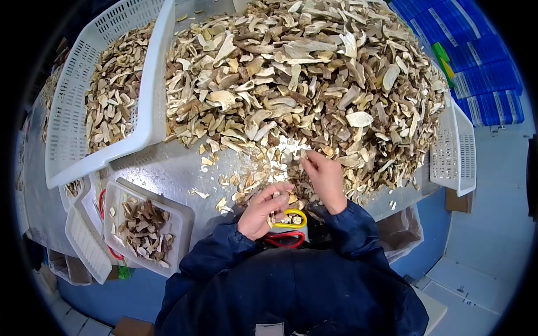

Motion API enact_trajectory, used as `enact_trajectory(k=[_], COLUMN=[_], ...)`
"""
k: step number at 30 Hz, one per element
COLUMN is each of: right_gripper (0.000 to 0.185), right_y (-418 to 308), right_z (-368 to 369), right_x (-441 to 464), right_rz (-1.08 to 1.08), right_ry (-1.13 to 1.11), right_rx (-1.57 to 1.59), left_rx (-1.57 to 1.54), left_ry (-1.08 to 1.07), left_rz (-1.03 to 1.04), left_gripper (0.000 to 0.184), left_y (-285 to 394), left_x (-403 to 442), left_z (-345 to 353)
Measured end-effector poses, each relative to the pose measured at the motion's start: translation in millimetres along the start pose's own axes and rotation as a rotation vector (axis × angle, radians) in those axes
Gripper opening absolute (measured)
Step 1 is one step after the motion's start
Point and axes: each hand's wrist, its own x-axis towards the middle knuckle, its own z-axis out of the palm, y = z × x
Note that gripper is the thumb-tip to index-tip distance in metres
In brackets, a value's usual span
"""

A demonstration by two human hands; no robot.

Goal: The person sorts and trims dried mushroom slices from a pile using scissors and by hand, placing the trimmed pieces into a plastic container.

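Note:
A large heap of dried mushroom slices [291,84] covers the metal table in front of me. My right hand [326,178] is at the heap's near edge, thumb and fingertips pinched on a small mushroom slice. Lower and to the left, my left hand [263,211] is curled palm-up, with pale mushroom slices partly visible between its fingers. Close by my left hand are a yellow loop handle [303,213] and a red loop handle [287,245]; what they belong to is mostly hidden. Pale crumbs and small bits lie between the hands and the heap.
A white perforated basket [152,84] with mushroom slices stands at left. Nearer me, a clear plastic tub [182,215] holds darker pieces. Another white basket [467,151] sits at the table's right edge, below stacked blue packages [487,73]. A lined bin [412,232] is under the right edge.

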Motion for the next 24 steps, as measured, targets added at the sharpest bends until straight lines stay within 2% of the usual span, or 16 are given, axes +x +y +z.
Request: enact_trajectory(k=[2, 3, 7, 8, 11, 12, 16, 19, 22, 24], right_gripper=[0.020, 0.020, 0.016, 0.015, 0.013, 0.014, 0.012, 0.010, 0.010, 0.009], right_y=[-16, -14, -12, -15, -24, -24, -22, -21, -28, -29], right_z=[-13, -10, -4, -6, -6, -5, 10, 19, 18, 16], right_x=[-10, -15, -24, -26, -36, -39, -52, -58, -56, -54], right_rz=[0.136, 0.094, -0.007, 0.003, 0.011, 0.032, 0.106, 0.107, -0.056, -0.118], right_ry=[-0.111, -0.106, -0.139, -0.188, -0.387, -0.409, -0.394, -0.383, -0.306, -0.327], right_rx=[0.182, 0.220, 0.325, 0.342, 0.468, 0.506, 0.759, 0.715, 0.607, 0.599], left_rx=[0.159, 0.241, 0.377, 0.420, 0.274, 0.212, 0.117, 0.099, 0.071, -0.139], left_ry=[0.019, 0.027, 0.138, 0.186, 0.074, 0.096, 0.204, 0.214, 0.256, 0.150], left_rz=[0.169, 0.254, 0.351, 0.376, 0.228, 0.234, 0.425, 0.425, 0.335, 0.164], left_gripper=[0.032, 0.033, 0.033, 0.022, 0.010, 0.004, 0.003, 0.005, 0.007, 0.009], left_y=[0, 1, 7, 7, 2, 4, -6, -11, -11, -8], left_x=[6, 9, 11, 11, 10, 6, -3, -6, -6, -7], left_z=[1, 1, 9, 13, -9, -2, -3, -6, -3, -12])
